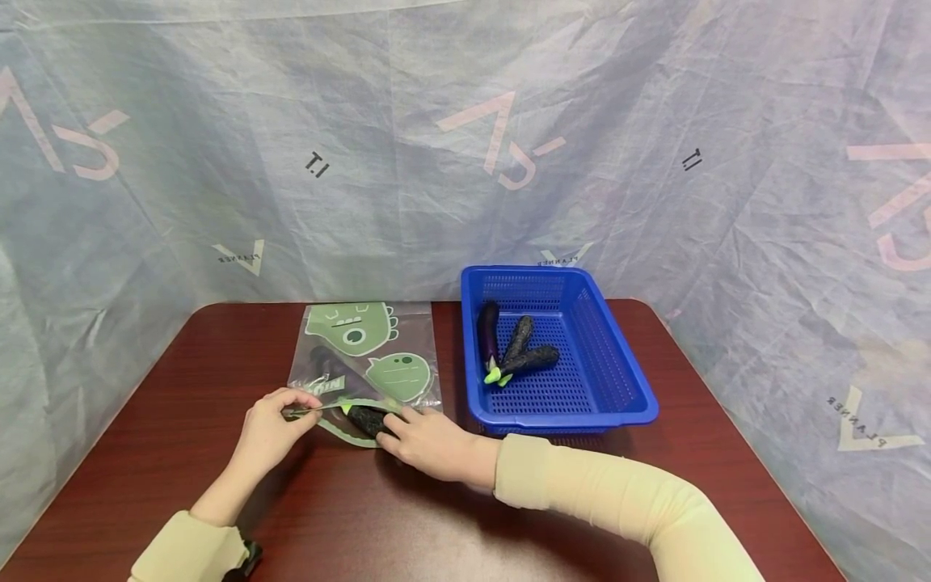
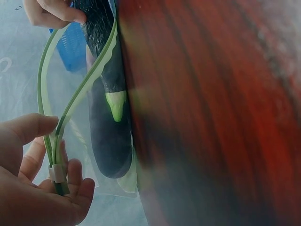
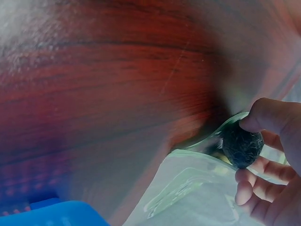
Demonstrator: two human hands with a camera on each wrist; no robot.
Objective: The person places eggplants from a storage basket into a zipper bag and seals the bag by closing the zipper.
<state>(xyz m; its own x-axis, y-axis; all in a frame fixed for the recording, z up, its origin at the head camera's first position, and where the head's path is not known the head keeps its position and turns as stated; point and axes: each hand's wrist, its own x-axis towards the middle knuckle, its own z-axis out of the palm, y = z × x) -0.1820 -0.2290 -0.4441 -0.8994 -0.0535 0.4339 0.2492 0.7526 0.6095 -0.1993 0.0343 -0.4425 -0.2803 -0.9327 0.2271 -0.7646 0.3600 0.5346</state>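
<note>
A clear zip bag [image 1: 414, 330] with green dinosaur prints lies on the table, its green-edged mouth spread toward the front. My left hand [image 1: 271, 428] pinches one end of that edge, beside the small white slider [image 2: 57, 173]. My right hand [image 1: 436, 444] grips a dark, wrinkled eggplant [image 1: 366, 419] by its rear end, fingers on one side and thumb on the other. Its green stem end [image 2: 115, 106] points leftward, inside the bag's mouth. Through the plastic, another dark eggplant [image 2: 110, 150] shows within the bag. My right fingers hide part of the held eggplant.
A blue plastic basket [image 1: 633, 396] stands right of the bag, near my right forearm. Three eggplants [image 1: 534, 358] lie in its left part. Grey printed cloth [image 1: 393, 202] hangs behind and along both sides of the reddish-brown table [image 1: 196, 380].
</note>
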